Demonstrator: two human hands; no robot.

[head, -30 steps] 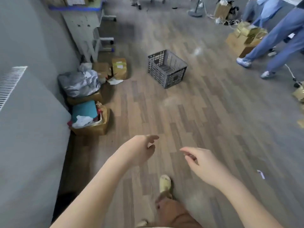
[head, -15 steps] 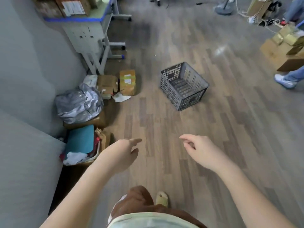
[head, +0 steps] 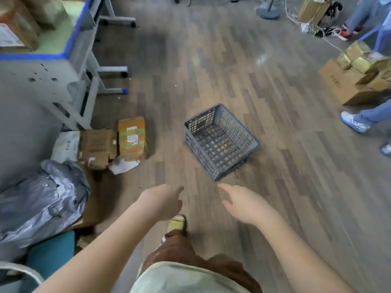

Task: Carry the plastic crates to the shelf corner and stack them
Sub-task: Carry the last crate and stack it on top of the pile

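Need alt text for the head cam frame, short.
Both bare hands, left hand and right hand, reach empty toward an empty grey plastic crate on the wood floor. Cardboard boxes and a grey plastic bag lie left.

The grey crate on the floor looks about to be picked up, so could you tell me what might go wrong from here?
The grey crate sits askew to both hands, left hand and right hand, so an uneven grip may tip it. Taped parcels and a grey bag crowd the left side and could catch a foot.
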